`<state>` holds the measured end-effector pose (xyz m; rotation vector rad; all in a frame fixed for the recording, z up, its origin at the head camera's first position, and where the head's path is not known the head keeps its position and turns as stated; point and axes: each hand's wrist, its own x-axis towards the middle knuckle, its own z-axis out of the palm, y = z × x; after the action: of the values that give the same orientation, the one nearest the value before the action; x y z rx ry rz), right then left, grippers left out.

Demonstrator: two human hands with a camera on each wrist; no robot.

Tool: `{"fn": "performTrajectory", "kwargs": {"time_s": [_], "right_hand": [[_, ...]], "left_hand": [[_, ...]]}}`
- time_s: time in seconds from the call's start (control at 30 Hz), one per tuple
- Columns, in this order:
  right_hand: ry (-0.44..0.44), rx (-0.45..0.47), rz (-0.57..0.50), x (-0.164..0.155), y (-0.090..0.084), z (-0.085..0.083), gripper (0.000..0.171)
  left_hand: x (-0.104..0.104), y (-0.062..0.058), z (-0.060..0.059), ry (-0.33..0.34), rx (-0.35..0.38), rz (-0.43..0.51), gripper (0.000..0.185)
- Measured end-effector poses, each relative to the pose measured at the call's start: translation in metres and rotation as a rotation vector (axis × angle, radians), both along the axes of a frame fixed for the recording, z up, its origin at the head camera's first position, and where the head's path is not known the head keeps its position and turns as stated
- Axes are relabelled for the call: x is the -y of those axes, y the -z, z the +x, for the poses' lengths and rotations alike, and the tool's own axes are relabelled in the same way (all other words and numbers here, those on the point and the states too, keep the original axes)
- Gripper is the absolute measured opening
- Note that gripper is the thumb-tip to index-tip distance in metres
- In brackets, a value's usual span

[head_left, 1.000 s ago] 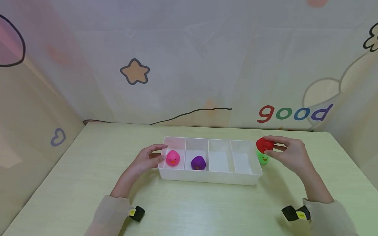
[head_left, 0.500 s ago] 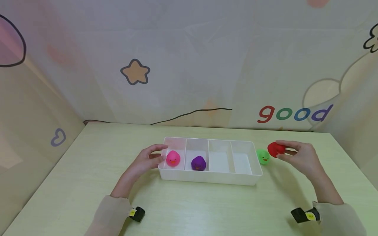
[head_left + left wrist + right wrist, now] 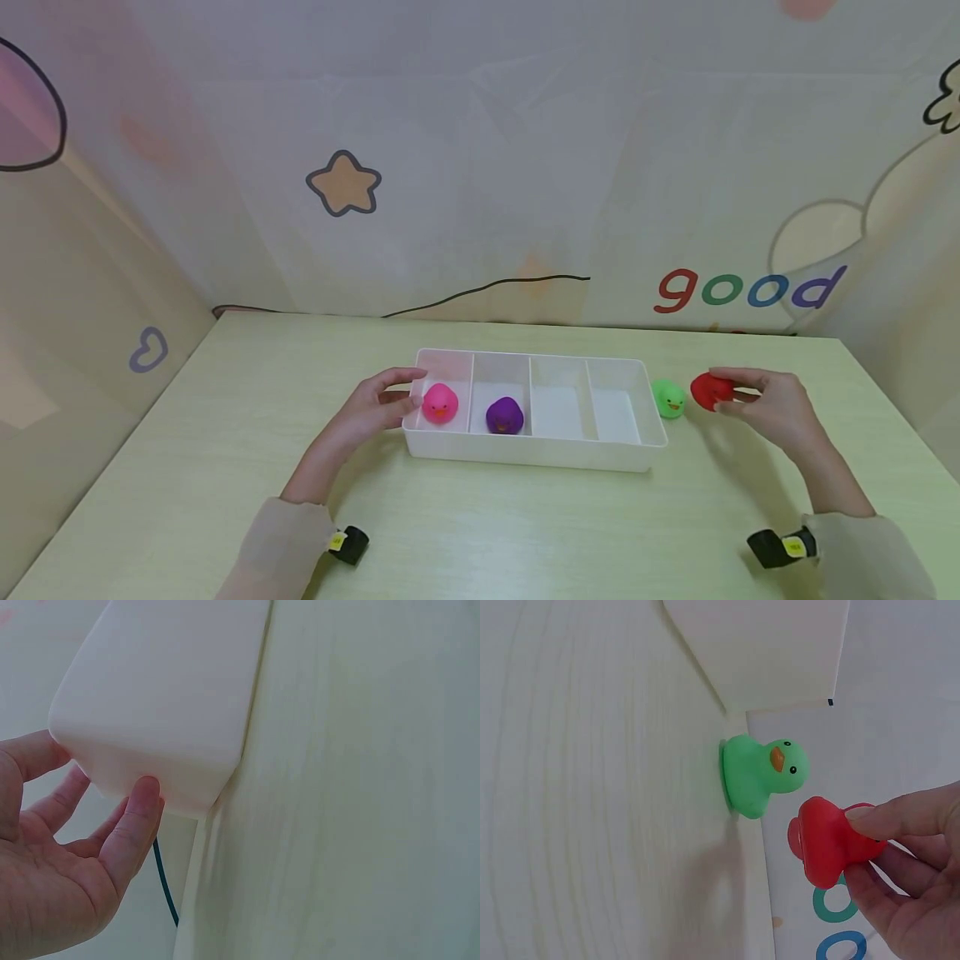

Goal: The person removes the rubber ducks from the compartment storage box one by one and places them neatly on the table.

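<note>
A white divided box [image 3: 525, 450] stands on the table. In its leftmost compartment sits a pink rubber duck [image 3: 439, 403], and beside it, one compartment over, a purple rubber duck [image 3: 504, 415]. My left hand [image 3: 381, 402] holds the box's left end, thumb on the end wall and forefinger at the back corner, as the left wrist view shows. Right of the box, my right hand [image 3: 776, 408] pinches a red rubber duck [image 3: 825, 841] by its head, tilted and raised above the table. A green rubber duck [image 3: 761, 772] stands upright between the box and the red one.
The pale wooden table [image 3: 525, 533] runs back to a printed cloth wall [image 3: 495, 167] with a star and coloured letters. The box's two right compartments [image 3: 588, 400] show bare floors. Black wrist cameras [image 3: 348, 544] are strapped near both cuffs.
My right hand has carried the red duck rightward and lower, from above the green duck to its right side. The left hand and the box stay where they were.
</note>
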<state>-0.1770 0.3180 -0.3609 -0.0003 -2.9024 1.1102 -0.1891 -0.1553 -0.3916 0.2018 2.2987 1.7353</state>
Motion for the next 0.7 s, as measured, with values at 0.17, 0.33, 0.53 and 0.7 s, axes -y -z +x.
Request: {"fn": "performTrajectory", "kwargs": {"time_s": [0.17, 0.33, 0.53, 0.7], "right_hand": [[0.0, 0.022, 0.007, -0.004, 0.007, -0.004, 0.044], [-0.001, 0.041, 0.005, -0.006, 0.011, -0.007, 0.045], [-0.01, 0.071, 0.018, -0.01, 0.015, -0.009, 0.044], [-0.021, 0.089, 0.035, -0.012, 0.019, -0.01, 0.043]], "left_hand": [[0.0, 0.0, 0.0, 0.006, -0.007, 0.003, 0.044], [0.0, 0.0, 0.0, 0.008, -0.007, 0.009, 0.043], [0.0, -0.001, 0.0, -0.007, 0.002, 0.002, 0.042], [0.0, -0.001, 0.0, -0.004, 0.004, 0.005, 0.043]]}}
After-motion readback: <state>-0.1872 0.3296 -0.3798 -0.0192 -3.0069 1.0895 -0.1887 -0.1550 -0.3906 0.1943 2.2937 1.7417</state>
